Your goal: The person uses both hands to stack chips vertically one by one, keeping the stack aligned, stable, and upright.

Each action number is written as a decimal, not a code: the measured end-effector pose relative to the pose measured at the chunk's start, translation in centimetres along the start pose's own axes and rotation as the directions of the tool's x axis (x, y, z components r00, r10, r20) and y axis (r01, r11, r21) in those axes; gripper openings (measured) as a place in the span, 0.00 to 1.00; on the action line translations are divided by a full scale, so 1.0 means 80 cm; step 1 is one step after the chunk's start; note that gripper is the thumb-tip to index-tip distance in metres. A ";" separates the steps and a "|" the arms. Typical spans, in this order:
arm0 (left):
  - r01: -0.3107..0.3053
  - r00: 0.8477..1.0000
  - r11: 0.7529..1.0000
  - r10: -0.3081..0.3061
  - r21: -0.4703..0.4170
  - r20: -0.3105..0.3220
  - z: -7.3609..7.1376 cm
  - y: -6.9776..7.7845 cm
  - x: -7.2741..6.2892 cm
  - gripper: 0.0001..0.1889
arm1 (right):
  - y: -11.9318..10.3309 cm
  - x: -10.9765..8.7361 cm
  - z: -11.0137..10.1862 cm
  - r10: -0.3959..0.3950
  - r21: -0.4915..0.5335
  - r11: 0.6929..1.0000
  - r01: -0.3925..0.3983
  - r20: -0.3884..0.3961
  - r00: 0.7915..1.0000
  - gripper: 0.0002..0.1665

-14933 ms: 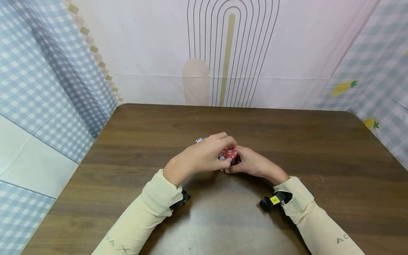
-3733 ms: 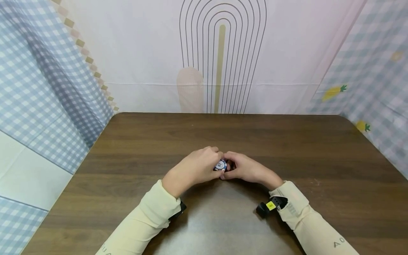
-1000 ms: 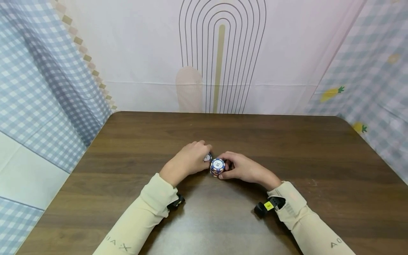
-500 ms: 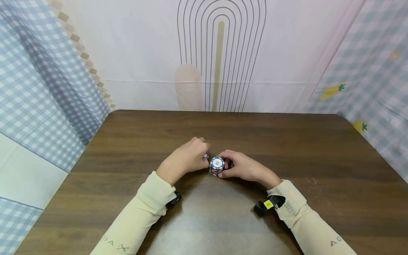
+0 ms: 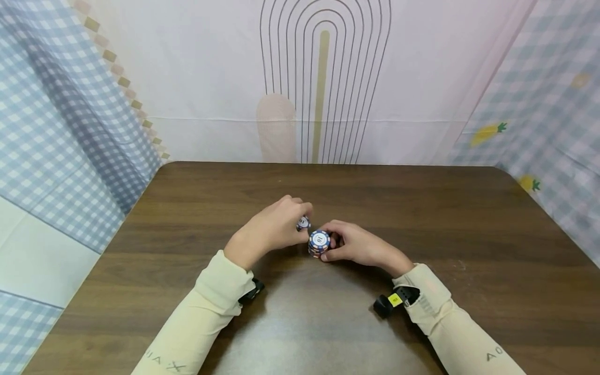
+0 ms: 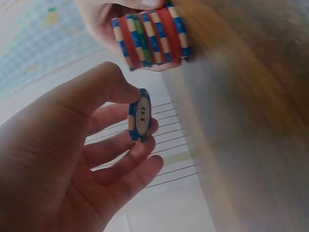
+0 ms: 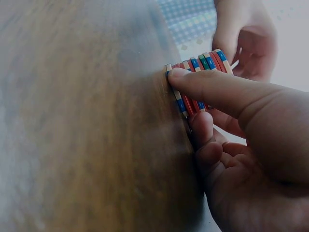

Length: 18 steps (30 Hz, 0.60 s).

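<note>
A stack of poker chips (image 5: 319,241) stands on the wooden table, topped by a blue chip marked 10. Seen side-on in the left wrist view, the stack (image 6: 150,38) alternates blue-edged and red chips, with a green one among them. My right hand (image 5: 358,245) holds the stack low down, thumb on the near side and fingers curled behind it. Just left of the stack, my left hand (image 5: 272,227) pinches a single blue poker chip (image 6: 141,117) between thumb and fingers. This chip is tilted, its white centre showing a 10, and the other fingers are spread loosely behind it.
The brown table (image 5: 422,208) reaches back to a white cloth (image 5: 211,78) with arch lines. Blue checked cloth (image 5: 94,120) hangs at the left, and more hangs at the right. A black wrist camera (image 5: 384,306) sits below the right wrist.
Earlier, a red chip was in my left hand; later a blue chip topped the stack. In the last second my left hand shifted left, then lifted a blue chip. My right hand stays at the stack.
</note>
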<state>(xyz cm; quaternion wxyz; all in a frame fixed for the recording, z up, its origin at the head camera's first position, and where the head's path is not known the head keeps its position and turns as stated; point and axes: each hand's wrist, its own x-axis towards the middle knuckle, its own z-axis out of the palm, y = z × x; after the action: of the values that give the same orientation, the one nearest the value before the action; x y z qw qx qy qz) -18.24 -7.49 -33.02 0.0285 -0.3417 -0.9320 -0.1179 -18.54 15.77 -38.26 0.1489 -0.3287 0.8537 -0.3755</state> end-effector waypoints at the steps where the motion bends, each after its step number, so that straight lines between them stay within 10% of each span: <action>1: -0.016 1.000 1.000 0.016 -0.008 -0.011 -0.001 0.001 0.000 0.11 | 0.000 0.000 0.000 0.004 -0.002 1.000 -0.004 -0.002 1.000 0.25; 18: -0.202 0.973 0.972 0.213 -0.122 0.085 -0.015 0.028 0.001 0.13 | -0.004 0.001 -0.002 0.030 0.011 0.999 -0.030 -0.001 1.000 0.19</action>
<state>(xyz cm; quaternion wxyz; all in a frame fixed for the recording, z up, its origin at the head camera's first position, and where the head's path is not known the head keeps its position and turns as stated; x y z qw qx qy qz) -16.90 -6.04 -31.35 -0.0241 -0.4436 -0.8833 -0.1499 -18.55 15.65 -37.92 0.1557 -0.3149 0.8566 -0.3779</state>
